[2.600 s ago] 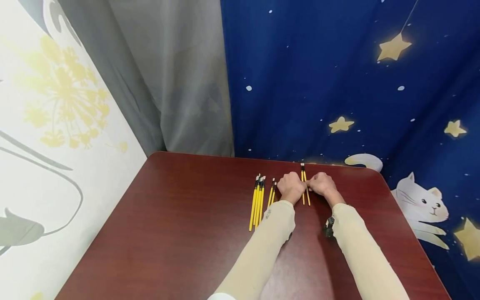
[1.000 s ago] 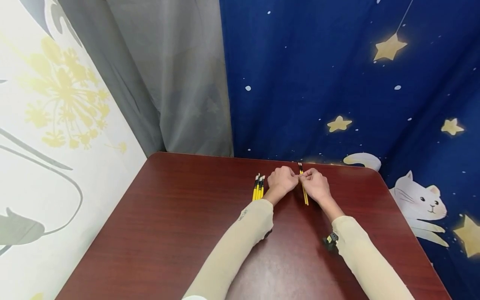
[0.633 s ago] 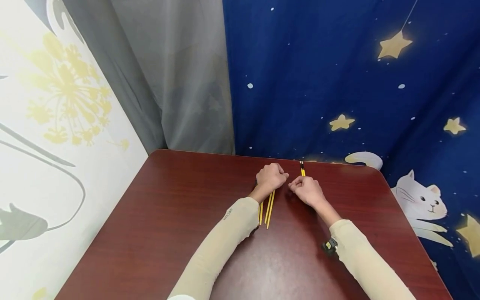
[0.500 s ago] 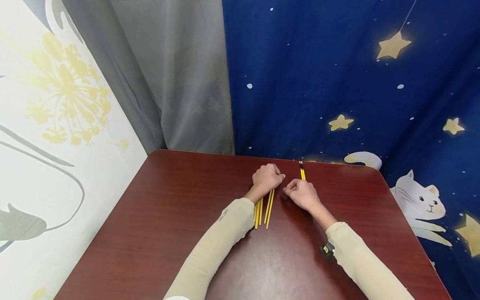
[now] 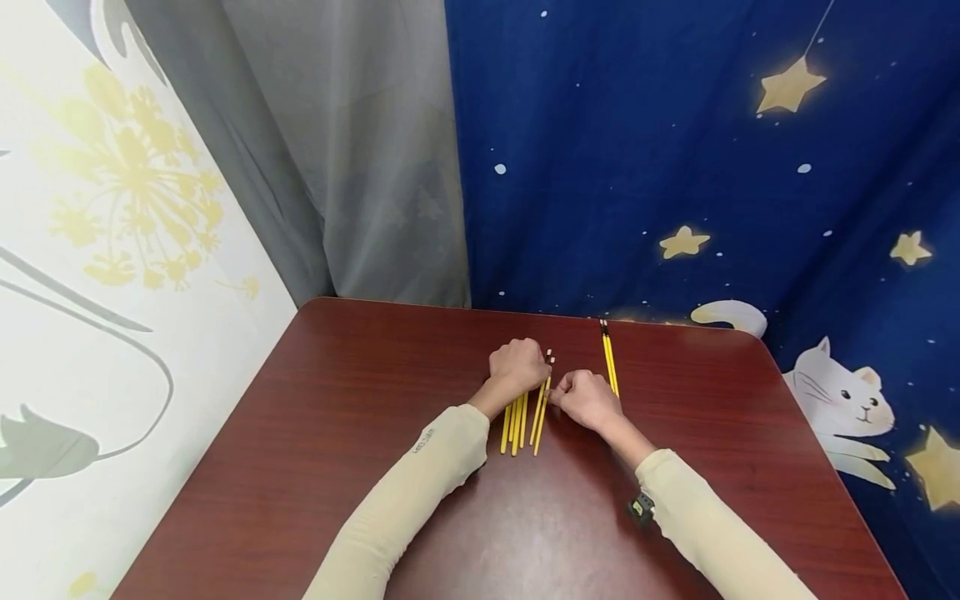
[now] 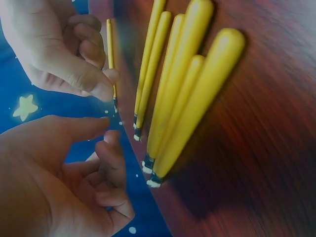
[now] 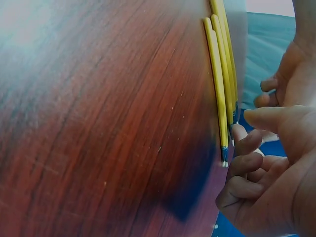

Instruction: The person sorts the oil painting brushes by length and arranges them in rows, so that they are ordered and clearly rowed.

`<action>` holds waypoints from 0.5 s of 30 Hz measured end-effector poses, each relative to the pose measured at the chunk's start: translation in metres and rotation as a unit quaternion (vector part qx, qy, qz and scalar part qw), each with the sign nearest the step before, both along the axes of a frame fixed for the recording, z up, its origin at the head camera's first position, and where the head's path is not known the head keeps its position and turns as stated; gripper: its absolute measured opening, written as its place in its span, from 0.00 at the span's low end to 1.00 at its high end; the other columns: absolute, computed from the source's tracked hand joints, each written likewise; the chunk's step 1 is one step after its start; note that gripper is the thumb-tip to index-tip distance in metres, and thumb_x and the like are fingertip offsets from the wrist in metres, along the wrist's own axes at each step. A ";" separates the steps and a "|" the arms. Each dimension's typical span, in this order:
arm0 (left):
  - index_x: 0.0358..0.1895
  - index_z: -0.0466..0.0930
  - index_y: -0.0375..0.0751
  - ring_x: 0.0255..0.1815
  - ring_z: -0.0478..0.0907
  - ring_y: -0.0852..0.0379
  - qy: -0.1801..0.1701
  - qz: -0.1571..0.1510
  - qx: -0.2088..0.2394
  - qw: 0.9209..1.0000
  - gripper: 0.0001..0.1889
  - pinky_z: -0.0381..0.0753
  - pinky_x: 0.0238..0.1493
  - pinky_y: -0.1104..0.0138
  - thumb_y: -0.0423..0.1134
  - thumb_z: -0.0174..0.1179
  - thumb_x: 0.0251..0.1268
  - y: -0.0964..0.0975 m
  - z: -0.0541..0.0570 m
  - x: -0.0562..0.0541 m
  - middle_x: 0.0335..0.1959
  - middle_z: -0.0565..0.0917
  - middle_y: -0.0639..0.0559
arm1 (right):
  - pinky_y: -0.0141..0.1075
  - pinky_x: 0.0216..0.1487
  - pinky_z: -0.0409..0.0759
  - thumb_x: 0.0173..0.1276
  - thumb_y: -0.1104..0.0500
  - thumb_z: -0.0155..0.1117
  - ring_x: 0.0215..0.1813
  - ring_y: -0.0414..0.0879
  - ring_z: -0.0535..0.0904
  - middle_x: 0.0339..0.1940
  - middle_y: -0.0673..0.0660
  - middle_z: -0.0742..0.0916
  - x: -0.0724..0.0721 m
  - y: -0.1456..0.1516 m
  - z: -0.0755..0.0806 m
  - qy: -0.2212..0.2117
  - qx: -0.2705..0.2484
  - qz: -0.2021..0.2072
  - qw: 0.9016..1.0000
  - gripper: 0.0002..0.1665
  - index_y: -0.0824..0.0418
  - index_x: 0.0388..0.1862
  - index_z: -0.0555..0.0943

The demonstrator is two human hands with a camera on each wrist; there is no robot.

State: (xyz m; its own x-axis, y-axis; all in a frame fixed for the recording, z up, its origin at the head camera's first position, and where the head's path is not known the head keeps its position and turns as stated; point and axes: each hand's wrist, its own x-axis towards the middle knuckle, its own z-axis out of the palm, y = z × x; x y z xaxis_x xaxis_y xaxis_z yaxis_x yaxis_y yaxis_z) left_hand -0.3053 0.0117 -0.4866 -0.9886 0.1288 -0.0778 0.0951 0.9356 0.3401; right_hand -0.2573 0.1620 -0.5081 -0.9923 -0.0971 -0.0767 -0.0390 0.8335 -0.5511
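Observation:
Several yellow-handled paintbrushes (image 5: 515,427) with black ferrules and white bristles lie side by side on the dark red table. Over their bristle ends hovers my left hand (image 5: 517,365), hiding some of the tips. In the left wrist view, the left hand (image 6: 54,177) has its thumb and fingers apart, with nothing between them. Two thinner paintbrushes (image 5: 542,408) lie just right of that group. Beside them is my right hand (image 5: 587,398), loosely bent; in the right wrist view, the right hand (image 7: 276,173) shows a gap between thumb and forefinger.
Another pair of yellow paintbrushes (image 5: 610,358) lies near the table's back edge, partly covered by the right hand. The wooden table (image 5: 337,467) meets a blue star curtain (image 5: 570,167) and a grey curtain (image 5: 390,167) behind. A white patterned wall (image 5: 97,350) borders the left.
Both hands have left the pair of paintbrushes at the right and moved left and nearer. The pair, slightly spread at first, now lies close together.

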 end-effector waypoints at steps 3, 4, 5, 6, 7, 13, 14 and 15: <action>0.16 0.70 0.52 0.22 0.76 0.54 -0.007 -0.014 -0.023 1.000 0.22 0.74 0.27 0.60 0.47 0.64 0.71 -0.006 0.001 0.004 0.16 0.72 0.55 | 0.38 0.26 0.70 0.69 0.44 0.73 0.23 0.45 0.78 0.16 0.46 0.83 0.000 -0.004 0.000 -0.003 0.005 0.004 1.000 0.19 0.52 0.20 0.86; 0.16 0.71 0.51 0.22 0.76 0.54 -0.008 -0.019 -0.029 0.999 0.21 0.73 0.27 0.60 0.46 0.64 0.70 -0.008 0.001 0.005 0.16 0.72 0.55 | 0.38 0.26 0.70 0.69 0.44 0.73 0.23 0.45 0.77 0.15 0.46 0.83 0.000 -0.005 0.000 -0.004 0.008 0.007 1.000 0.20 0.52 0.20 0.86; 0.17 0.71 0.51 0.22 0.75 0.54 -0.012 -0.024 -0.035 0.999 0.21 0.73 0.26 0.61 0.46 0.64 0.70 -0.009 0.000 0.006 0.17 0.72 0.55 | 0.38 0.26 0.69 0.69 0.44 0.73 0.23 0.45 0.77 0.15 0.46 0.83 0.000 -0.007 -0.001 -0.006 0.012 0.008 1.000 0.20 0.52 0.20 0.86; 0.17 0.72 0.51 0.21 0.75 0.54 -0.016 -0.030 -0.039 0.999 0.21 0.73 0.25 0.61 0.45 0.64 0.70 -0.009 -0.001 0.007 0.17 0.73 0.55 | 0.38 0.26 0.69 0.68 0.44 0.73 0.23 0.45 0.77 0.15 0.46 0.83 0.001 -0.008 -0.001 -0.008 0.017 0.010 1.000 0.20 0.52 0.19 0.86; 0.17 0.73 0.51 0.22 0.75 0.54 -0.021 -0.035 -0.043 0.998 0.20 0.73 0.25 0.61 0.45 0.64 0.70 -0.010 -0.001 0.008 0.17 0.74 0.54 | 0.38 0.26 0.70 0.68 0.44 0.73 0.23 0.45 0.77 0.16 0.46 0.83 0.001 -0.009 -0.001 -0.011 0.022 0.010 1.000 0.20 0.51 0.19 0.85; 0.21 0.79 0.52 0.25 0.77 0.54 -0.022 -0.054 -0.068 0.996 0.15 0.76 0.27 0.60 0.49 0.69 0.64 -0.006 -0.006 0.014 0.22 0.80 0.55 | 0.40 0.26 0.70 0.66 0.45 0.72 0.25 0.46 0.78 0.19 0.48 0.83 0.004 -0.011 -0.003 -0.026 0.048 0.002 0.998 0.18 0.49 0.19 0.83; 0.21 0.79 0.52 0.25 0.77 0.54 -0.020 -0.055 -0.072 0.996 0.15 0.77 0.28 0.59 0.49 0.70 0.63 -0.005 -0.007 0.015 0.23 0.80 0.55 | 0.40 0.26 0.70 0.66 0.45 0.72 0.25 0.46 0.78 0.19 0.48 0.83 0.004 -0.011 -0.004 -0.028 0.050 0.003 0.998 0.18 0.49 0.19 0.83; 0.22 0.79 0.52 0.26 0.78 0.54 -0.020 -0.057 -0.075 0.995 0.15 0.77 0.28 0.59 0.50 0.70 0.63 -0.004 -0.008 0.016 0.23 0.81 0.55 | 0.40 0.26 0.70 0.66 0.45 0.72 0.25 0.46 0.78 0.19 0.48 0.83 0.004 -0.010 -0.004 -0.030 0.052 0.003 0.998 0.18 0.49 0.19 0.82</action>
